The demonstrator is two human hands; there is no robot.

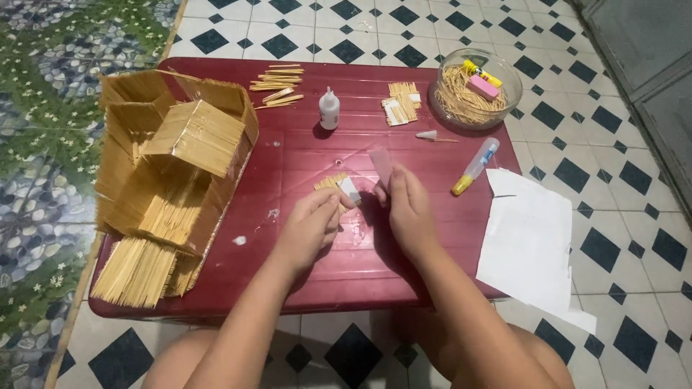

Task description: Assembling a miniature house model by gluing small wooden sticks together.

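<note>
— Knees, then both forearms over the near edge of the red table (432,266). How far along?

— Toothpick house (173,180) at left looks largely built (roof on); loose toothpicks fill the far bowl (477,90).

— Hands?

— Left hand (311,227) curled, pinching a small toothpick panel (337,186) mid-table. Right hand (407,209) pinches a pale strip (380,164) upright beside it.

My left hand (308,229) and right hand (408,209) are both bare: no gloves, rings, watch or bracelet. My forearms are uncovered up to the elbows (no sleeve shows anywhere). Below them my knees are bare too, nails short and unpainted.
</note>
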